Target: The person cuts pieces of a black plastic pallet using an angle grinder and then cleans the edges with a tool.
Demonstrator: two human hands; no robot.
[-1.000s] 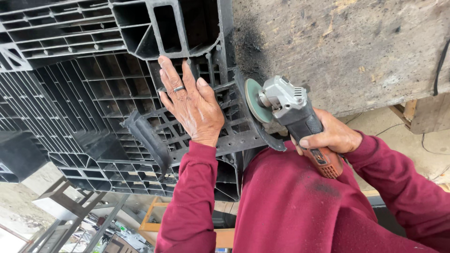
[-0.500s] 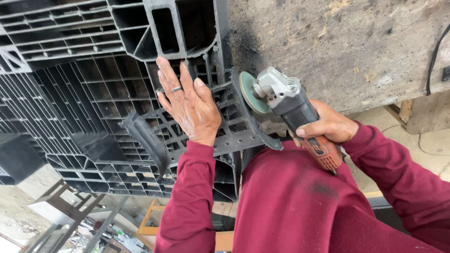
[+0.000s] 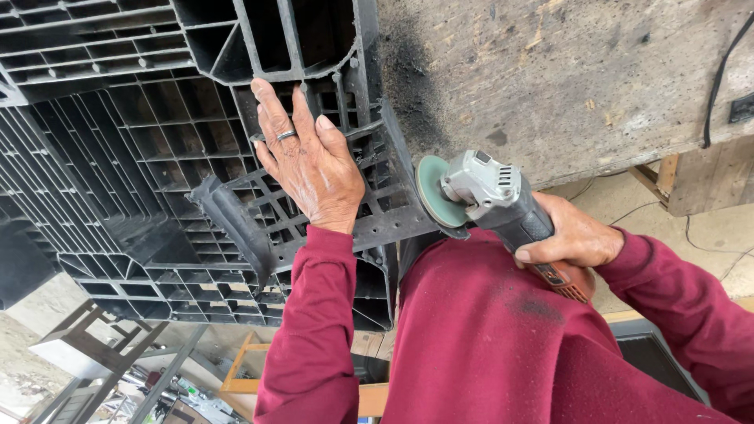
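My left hand (image 3: 310, 161), with a ring on one finger, lies flat with fingers spread on a black plastic grid pallet (image 3: 157, 141). It presses a loose-looking grid piece (image 3: 330, 220) at the pallet's corner. My right hand (image 3: 573, 235) grips the body of an angle grinder (image 3: 503, 208) with a grey head and an orange-and-black handle. The grinder's green disc (image 3: 432, 192) sits just off the right edge of that corner piece; whether it touches is unclear. Both arms wear dark red sleeves.
A worn wooden board surface (image 3: 565, 71) with black dust streaks lies right of the pallet. A black cable (image 3: 719, 71) runs down its right side. Metal frames and clutter (image 3: 126, 369) sit on the floor at the lower left. A wooden frame (image 3: 243, 365) stands near them.
The grinder has shifted slightly left toward the pallet's corner. My left hand stays flat on the grid in about the same place.
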